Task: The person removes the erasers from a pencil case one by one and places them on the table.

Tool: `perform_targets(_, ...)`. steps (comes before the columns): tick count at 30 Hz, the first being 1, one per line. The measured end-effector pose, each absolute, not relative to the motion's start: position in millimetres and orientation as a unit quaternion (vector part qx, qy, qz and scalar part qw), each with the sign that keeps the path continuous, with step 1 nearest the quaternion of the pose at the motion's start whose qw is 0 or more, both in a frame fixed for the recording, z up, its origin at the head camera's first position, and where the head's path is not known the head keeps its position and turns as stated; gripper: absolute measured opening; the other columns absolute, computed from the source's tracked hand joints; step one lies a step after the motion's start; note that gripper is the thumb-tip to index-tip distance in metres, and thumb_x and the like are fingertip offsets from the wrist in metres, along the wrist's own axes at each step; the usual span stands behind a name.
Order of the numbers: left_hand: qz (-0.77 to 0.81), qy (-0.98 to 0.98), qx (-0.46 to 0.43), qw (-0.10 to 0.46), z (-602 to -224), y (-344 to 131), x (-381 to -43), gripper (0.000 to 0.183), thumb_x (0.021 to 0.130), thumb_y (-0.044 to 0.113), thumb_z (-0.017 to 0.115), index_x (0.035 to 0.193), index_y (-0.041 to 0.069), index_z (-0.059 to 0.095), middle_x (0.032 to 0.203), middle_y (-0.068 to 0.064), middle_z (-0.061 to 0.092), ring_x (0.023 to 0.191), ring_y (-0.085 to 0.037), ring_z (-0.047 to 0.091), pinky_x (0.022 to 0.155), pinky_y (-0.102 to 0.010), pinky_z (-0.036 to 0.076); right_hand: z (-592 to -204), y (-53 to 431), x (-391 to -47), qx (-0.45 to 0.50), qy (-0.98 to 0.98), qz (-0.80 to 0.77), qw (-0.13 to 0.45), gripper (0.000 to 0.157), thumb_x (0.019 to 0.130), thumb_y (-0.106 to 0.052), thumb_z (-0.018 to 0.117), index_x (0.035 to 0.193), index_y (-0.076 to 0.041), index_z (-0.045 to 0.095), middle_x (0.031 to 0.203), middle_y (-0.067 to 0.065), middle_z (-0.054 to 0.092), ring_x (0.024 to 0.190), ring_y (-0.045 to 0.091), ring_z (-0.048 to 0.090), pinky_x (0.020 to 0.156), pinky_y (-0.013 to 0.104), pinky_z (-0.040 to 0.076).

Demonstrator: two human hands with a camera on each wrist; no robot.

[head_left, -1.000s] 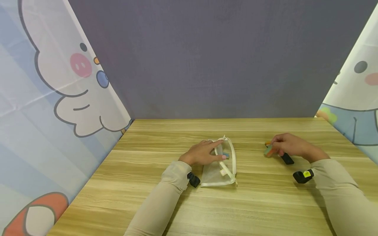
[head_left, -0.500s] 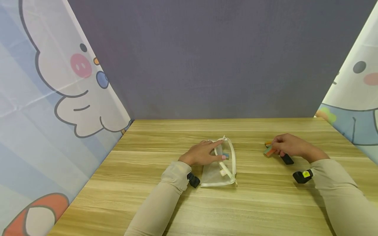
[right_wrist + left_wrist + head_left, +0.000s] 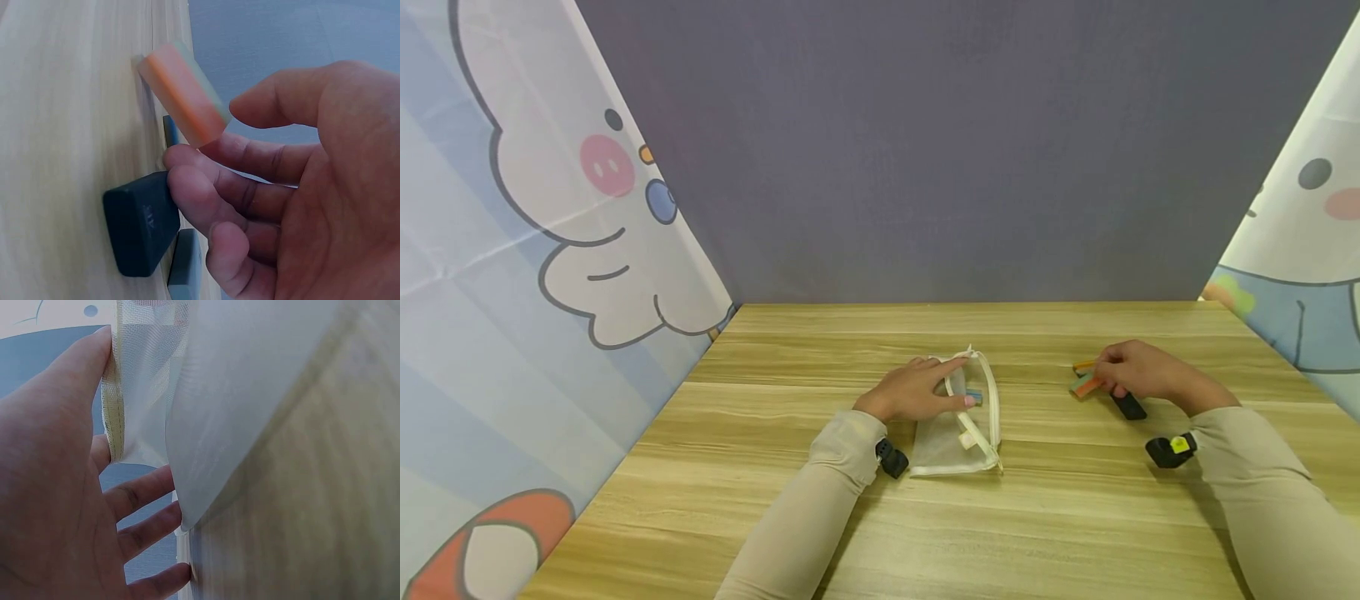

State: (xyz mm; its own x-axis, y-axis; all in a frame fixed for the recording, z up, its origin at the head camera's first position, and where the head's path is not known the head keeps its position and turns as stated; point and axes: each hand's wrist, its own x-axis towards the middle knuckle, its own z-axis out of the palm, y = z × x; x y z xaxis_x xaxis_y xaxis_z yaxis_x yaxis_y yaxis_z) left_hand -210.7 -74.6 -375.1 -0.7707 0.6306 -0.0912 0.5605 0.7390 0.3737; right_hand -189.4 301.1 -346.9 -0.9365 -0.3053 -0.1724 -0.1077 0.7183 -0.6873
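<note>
A white mesh zip pouch (image 3: 951, 446) lies on the table with its mouth spread. My left hand (image 3: 910, 389) rests at that mouth; thumb and index finger stretch apart against the zipper edges, as the left wrist view (image 3: 112, 412) of the zipper edge also shows. A small blue item (image 3: 974, 396) lies inside the pouch. To the right, my right hand (image 3: 1138, 368) pinches a striped eraser (image 3: 184, 94), orange, pink and green, between thumb and index finger, tilted just off the table. Its other fingers curl beside a black eraser (image 3: 140, 222).
A grey block (image 3: 186, 265) lies beyond the black eraser in the right wrist view. Something orange-yellow (image 3: 1081, 366) lies behind the striped eraser. The wooden table (image 3: 1037, 525) ends at a dark grey panel (image 3: 970, 150); printed cloths hang at both sides.
My right hand has shifted slightly to the right, and more of the striped eraser and the orange-yellow item shows. The left hand and the pouch have stayed in place.
</note>
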Motion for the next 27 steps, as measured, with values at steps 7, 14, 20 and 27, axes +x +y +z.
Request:
perform_targets(7, 0.164, 0.926, 0.322, 0.109, -377.1, -74.4, -212.3, 0.081, 0.090, 0.080, 0.040, 0.160, 0.046, 0.016, 0.160, -0.001, 0.033, 0.149, -0.028, 0.024, 0.111, -0.058, 0.031, -348.2, 301.3, -189.7, -0.114, 0.924, -0.343, 0.122, 0.023, 0.103, -0.014, 0.049, 0.096, 0.002, 0.064, 0.077, 0.004, 0.060, 0.060, 0.014, 0.052, 0.048, 0.024, 0.038)
perform_targets(14, 0.169, 0.924, 0.322, 0.114, -372.5, -74.7, -210.4, 0.081, 0.091, 0.078, 0.041, 0.160, 0.044, 0.017, 0.161, -0.002, 0.031, 0.150, -0.030, 0.023, 0.112, -0.060, 0.029, -349.2, 300.4, -191.1, -0.125, 0.932, -0.326, 0.093, 0.021, 0.101, -0.013, 0.052, 0.092, 0.002, 0.063, 0.077, 0.004, 0.061, 0.065, 0.015, 0.055, 0.050, 0.024, 0.039)
perform_targets(20, 0.170, 0.924, 0.324, 0.112, -372.7, -75.9, -210.5, 0.081, 0.091, 0.079, 0.041, 0.160, 0.044, 0.017, 0.161, 0.000, 0.032, 0.150, -0.030, 0.023, 0.112, -0.060, 0.029, -349.6, 299.8, -192.0, -0.144, 0.935, -0.313, 0.080, 0.025, 0.105, -0.013, 0.049, 0.095, 0.004, 0.064, 0.078, 0.003, 0.062, 0.069, 0.016, 0.058, 0.054, 0.026, 0.042)
perform_targets(27, 0.167, 0.925, 0.324, 0.111, -373.1, -76.7, -209.8, 0.081, 0.091, 0.079, 0.041, 0.160, 0.045, 0.016, 0.161, -0.001, 0.032, 0.150, -0.029, 0.023, 0.112, -0.058, 0.029, -346.8, 294.2, -189.2, -0.140, 0.941, -0.302, 0.066, 0.024, 0.103, -0.016, 0.050, 0.091, -0.001, 0.065, 0.076, 0.004, 0.062, 0.069, 0.018, 0.057, 0.055, 0.028, 0.042)
